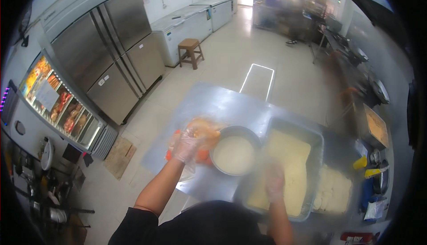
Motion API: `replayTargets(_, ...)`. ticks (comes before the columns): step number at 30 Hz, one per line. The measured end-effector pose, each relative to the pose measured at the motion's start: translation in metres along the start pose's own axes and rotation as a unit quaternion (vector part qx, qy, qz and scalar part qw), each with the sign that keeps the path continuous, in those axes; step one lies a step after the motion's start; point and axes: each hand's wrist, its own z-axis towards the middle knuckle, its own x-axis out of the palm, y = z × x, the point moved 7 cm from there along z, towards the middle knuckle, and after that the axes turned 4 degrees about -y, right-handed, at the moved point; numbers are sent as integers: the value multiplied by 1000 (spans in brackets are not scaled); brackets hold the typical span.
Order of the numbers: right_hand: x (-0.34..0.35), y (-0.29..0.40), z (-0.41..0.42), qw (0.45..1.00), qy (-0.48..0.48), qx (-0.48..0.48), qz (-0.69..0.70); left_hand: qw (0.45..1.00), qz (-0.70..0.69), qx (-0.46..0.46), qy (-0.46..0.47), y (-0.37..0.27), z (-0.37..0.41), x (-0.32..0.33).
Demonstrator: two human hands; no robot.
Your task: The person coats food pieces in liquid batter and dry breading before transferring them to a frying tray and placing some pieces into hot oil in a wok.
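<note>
On the steel table, my left hand, in a clear plastic glove, is over a blurred pile of orange and pale food; whether its fingers grip a piece is unclear. Touching or close to that pile is a round metal pot holding a whitish liquid or batter. To its right stands a large rectangular tub with pale yellow powder, perhaps flour. My right hand, gloved too, is blurred over the tub's left part; its fingers are indistinct.
Right of the tub lies a tray of pale pieces. Farther right are a yellow cup, a metal tray and pans. Steel refrigerators, a glass-door cooler and a brown stool stand left. A person is in the background.
</note>
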Motion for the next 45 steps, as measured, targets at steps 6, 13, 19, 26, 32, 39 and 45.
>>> replayTargets(6,39,36,27,994,44,26,-96,989,-65,-12,136,1,-5,70)
replayTargets(13,82,17,43,973,117,97,174,977,-48,-62,197,11,-6,111)
replayTargets(19,85,3,43,972,142,130,134,972,-61,-91,207,29,-3,112)
replayTargets(26,74,26,47,992,81,89,37,953,-158,-151,212,51,-2,106)
replayTargets(32,80,45,59,972,218,88,-23,931,-72,-178,310,61,-2,104)
replayTargets(39,84,22,70,951,287,110,-35,938,35,-148,312,99,12,104)
replayTargets(45,87,-1,71,946,302,114,26,944,111,-127,282,99,19,95)
